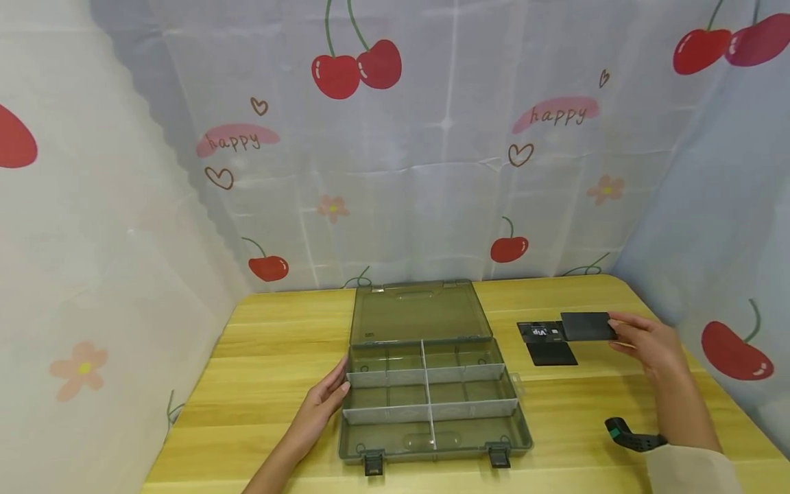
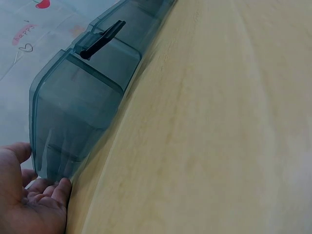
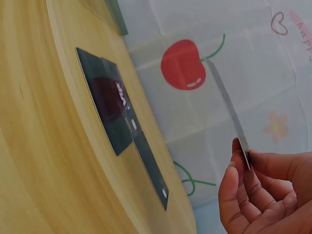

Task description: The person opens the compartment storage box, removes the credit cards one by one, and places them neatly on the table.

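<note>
In the head view, a translucent grey-green divided plastic box lies with its lid laid back. My left hand holds its left side; the left wrist view shows the thumb by the rim and fingers curled low against the wall. My right hand pinches a plain black card by its right end. Seen edge-on in the right wrist view, that card is raised off the table. Beneath it lie a black "Vip" card, a plain black card and another dark card.
White dividers split the box into several compartments with nothing in them. Two dark latches hang from its front edge. The wooden table ends at a cherry-printed curtain. A black band circles the right wrist.
</note>
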{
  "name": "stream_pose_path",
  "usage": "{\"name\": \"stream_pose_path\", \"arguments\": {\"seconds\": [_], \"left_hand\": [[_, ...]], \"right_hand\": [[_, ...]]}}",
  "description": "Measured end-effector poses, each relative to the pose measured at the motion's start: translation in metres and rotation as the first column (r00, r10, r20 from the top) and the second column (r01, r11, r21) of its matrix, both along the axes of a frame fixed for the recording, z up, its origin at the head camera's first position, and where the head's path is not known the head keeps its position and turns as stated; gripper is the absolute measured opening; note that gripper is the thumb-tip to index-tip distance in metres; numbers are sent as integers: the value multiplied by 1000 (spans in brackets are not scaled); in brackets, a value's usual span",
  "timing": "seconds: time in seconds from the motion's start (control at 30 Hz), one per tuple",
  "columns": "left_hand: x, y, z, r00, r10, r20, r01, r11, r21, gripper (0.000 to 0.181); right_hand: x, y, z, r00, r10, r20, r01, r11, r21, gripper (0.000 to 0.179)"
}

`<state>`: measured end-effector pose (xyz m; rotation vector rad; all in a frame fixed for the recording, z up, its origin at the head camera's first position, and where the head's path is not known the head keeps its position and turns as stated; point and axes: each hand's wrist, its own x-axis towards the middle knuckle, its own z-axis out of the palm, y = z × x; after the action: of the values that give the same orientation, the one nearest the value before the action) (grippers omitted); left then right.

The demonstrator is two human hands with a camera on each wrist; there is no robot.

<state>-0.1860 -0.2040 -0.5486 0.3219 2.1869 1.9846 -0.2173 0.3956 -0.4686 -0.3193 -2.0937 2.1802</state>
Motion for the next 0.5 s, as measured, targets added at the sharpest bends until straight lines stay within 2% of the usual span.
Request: {"name": "stream_pose_path", "arguments": {"seconds": [0.33,0.5], "left_hand": [[1,0,0,1000,-1,1,1,1000,7,62],[1,0,1,1000,1,0,-1,1000,5,62]], "right_hand": [[5,15,-11,998,-36,50,34,998,53,35],[6,19,-17,995,-56,81,43,987,153,42]]}}
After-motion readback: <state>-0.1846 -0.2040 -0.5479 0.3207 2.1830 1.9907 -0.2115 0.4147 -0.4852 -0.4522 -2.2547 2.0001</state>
